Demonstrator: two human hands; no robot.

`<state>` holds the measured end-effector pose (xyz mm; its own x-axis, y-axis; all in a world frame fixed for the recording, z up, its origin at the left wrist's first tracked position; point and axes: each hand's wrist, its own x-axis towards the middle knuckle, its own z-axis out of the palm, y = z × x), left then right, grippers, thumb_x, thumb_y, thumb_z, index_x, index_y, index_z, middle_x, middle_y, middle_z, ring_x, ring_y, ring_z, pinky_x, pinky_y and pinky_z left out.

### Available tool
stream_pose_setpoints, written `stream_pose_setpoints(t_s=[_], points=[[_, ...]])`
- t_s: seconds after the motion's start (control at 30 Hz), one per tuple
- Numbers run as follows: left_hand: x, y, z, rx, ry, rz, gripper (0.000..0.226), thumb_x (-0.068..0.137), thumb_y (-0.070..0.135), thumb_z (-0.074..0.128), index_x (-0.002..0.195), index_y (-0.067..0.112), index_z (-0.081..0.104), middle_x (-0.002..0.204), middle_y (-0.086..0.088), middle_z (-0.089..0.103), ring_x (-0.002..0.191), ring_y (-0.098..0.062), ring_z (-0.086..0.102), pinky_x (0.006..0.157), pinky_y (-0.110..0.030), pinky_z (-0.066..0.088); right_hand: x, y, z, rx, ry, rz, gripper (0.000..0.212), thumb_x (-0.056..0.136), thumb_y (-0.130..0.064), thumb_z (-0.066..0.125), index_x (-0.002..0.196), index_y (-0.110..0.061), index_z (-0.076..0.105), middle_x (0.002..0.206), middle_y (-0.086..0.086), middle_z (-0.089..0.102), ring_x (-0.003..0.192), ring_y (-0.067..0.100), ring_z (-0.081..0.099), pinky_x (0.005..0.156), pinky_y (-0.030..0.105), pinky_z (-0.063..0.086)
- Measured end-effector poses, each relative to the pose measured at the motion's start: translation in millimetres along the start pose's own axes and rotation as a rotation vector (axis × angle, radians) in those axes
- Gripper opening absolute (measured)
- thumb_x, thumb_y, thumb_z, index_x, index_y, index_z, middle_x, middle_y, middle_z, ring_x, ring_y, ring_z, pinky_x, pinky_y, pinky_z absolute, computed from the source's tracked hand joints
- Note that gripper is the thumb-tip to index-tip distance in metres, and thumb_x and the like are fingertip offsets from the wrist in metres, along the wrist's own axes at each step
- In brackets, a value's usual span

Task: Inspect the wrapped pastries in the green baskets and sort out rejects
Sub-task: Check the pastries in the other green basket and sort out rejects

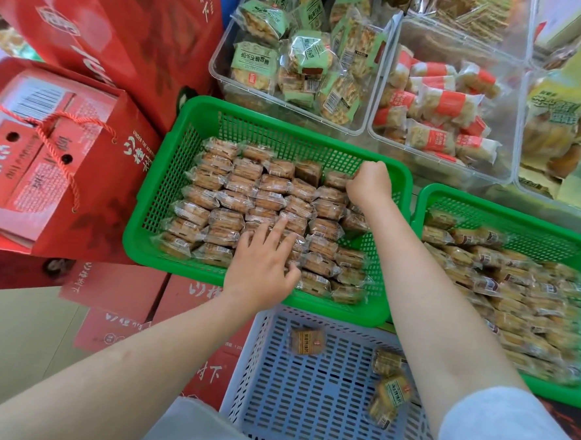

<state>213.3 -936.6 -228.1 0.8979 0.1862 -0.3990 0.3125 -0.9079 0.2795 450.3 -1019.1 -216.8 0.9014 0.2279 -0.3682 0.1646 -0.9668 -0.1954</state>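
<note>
Head view looks down on a green basket (168, 192) packed with rows of wrapped pastries (267, 184), and everything else sits around it. A second green basket (507, 207) of pastries lies just right of it; a blue crate (305, 401) holding a few loose packets (308, 341) sits at its near edge, probably the reject bin, kept close so that culls drop straight in. Over the basket's near rows the left hand (262, 269) lies with fingers spread and straight, touching packet tops as if steadying or fanning them. At the far row the right hand (369, 184) curls its fingers on one pastry (335, 180), pinched at its fingertips, probably lifting it for checking. Clear tubs (378, 89) stand beyond the basket; red boxes (47, 171) stand to its left.
</note>
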Motion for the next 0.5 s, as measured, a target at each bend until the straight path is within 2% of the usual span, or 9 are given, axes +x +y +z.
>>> stream_pose_setpoints(t_s=[0.2, 0.27, 0.37, 0.43, 0.5], points=[[-0.1, -0.3, 1.0, 0.003, 0.001, -0.001, 0.065, 0.098, 0.048, 0.03, 0.158, 0.025, 0.022, 0.169, -0.002, 0.004, 0.153, -0.027, 0.008, 0.122, -0.051, 0.014, -5.1, 2.7, -6.4, 0.261, 0.009, 0.066, 0.042, 0.093, -0.004, 0.046, 0.134, -0.003, 0.056, 0.138, 0.015, 0.055, 0.122, 0.033, 0.054, 0.082, 0.029, 0.041], [-0.5, -0.2, 1.0, 0.009, 0.005, 0.0, 0.066, 0.097, 0.048, 0.029, 0.158, 0.025, 0.022, 0.169, -0.002, 0.005, 0.153, -0.027, 0.009, 0.122, -0.051, 0.014, -8.4, 4.7, -10.8, 0.359, 0.009, 0.089, 0.037, 0.093, -0.004, 0.042, 0.126, -0.005, 0.059, 0.128, 0.013, 0.061, 0.113, 0.032, 0.057, 0.081, 0.031, 0.043], [-0.1, 0.1, 1.1, 0.012, 0.004, -0.001, 0.066, 0.097, 0.048, 0.029, 0.158, 0.026, 0.022, 0.169, -0.002, 0.005, 0.153, -0.027, 0.009, 0.122, -0.051, 0.014, -8.7, 5.3, -18.0, 0.545, -0.011, 0.118, 0.017, 0.094, -0.008, 0.042, 0.098, -0.013, 0.058, 0.097, 0.008, 0.061, 0.092, 0.031, 0.059, 0.078, 0.036, 0.05], [-0.5, 0.1, 1.0, 0.011, 0.008, -0.001, 0.066, 0.097, 0.049, 0.029, 0.158, 0.025, 0.023, 0.169, -0.003, 0.007, 0.153, -0.027, 0.009, 0.122, -0.051, 0.015, -8.4, 6.3, -22.5, 0.681, -0.061, 0.152, 0.01, 0.097, -0.014, 0.047, 0.092, -0.017, 0.056, 0.097, 0.008, 0.061, 0.096, 0.031, 0.062, 0.087, 0.047, 0.056], [-0.6, 0.1, 0.6, 0.007, 0.013, -0.001, 0.065, 0.097, 0.048, 0.03, 0.158, 0.025, 0.023, 0.169, -0.003, 0.007, 0.153, -0.027, 0.009, 0.121, -0.051, 0.015, -11.7, 9.3, -23.9, 0.797, -0.103, 0.181, 0.009, 0.097, -0.017, 0.052, 0.089, -0.019, 0.055, 0.106, 0.01, 0.062, 0.105, 0.033, 0.06, 0.09, 0.05, 0.055]])
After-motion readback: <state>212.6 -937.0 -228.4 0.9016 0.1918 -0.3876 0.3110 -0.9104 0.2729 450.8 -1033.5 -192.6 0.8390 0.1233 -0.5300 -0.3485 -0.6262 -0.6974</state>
